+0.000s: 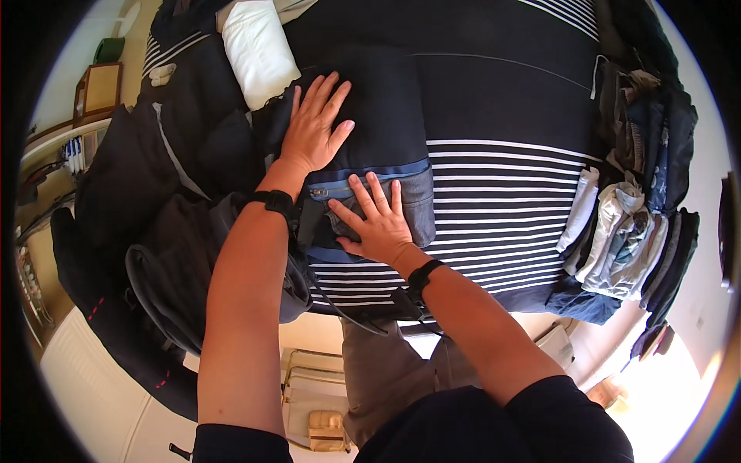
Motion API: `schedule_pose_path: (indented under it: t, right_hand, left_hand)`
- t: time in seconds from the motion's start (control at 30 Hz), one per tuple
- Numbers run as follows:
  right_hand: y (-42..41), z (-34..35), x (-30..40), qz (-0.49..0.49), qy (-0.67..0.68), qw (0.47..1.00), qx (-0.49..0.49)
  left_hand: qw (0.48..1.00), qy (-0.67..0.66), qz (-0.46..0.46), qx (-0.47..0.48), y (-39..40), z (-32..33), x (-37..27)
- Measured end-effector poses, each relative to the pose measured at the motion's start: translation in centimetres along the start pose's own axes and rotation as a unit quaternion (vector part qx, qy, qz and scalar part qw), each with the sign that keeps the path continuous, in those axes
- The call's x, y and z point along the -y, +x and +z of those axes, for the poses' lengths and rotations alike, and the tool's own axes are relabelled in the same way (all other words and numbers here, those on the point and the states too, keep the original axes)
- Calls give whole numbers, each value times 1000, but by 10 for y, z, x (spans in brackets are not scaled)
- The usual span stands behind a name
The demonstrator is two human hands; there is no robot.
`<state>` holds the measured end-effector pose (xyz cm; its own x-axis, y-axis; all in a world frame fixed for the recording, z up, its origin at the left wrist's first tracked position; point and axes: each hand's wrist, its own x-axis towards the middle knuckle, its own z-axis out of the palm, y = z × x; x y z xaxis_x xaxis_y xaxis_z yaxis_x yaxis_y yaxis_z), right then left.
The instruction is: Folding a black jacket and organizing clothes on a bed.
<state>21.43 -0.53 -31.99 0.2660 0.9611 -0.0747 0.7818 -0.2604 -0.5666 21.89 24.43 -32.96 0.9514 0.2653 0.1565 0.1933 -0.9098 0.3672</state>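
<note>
A folded dark garment (pixel 382 110) with blue trim, a grey panel and a zipper (pixel 327 191) lies in front of me on a black-and-white striped bed cover (pixel 498 191). Flat on its upper left part rests my left hand (pixel 317 124), fingers spread. My right hand (pixel 379 226) lies palm down over the grey panel, below the zipper, its fingers also apart. Neither hand grips anything. Just beyond my left hand is a rolled or folded white cloth (pixel 259 55). Both wrists wear black straps, with a cable hanging below them.
Dark clothes (pixel 133 162) are heaped along the left, among them a dark grey garment (pixel 173 260). Several folded clothes (pixel 619 231) stand in rows at the right edge of the bed. A wooden box-like piece (pixel 101 92) and shelves (pixel 75 150) are at far left.
</note>
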Motion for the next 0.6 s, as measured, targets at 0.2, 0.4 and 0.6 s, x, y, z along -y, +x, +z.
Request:
schedule_pose_path:
  t: [0.2,0.4,0.6]
  right_hand:
    - [3,10,-6,-1,3,1000,4]
    - [7,1,-4,1,-14,1000,14]
    - [7,-38,19,-5,-22,1000,11]
  left_hand:
    - [1000,-9,-2,20,0,7,4]
    - [1000,8,1,16,4,4,3]
    - [997,48,-57,16,-2,-33,-24]
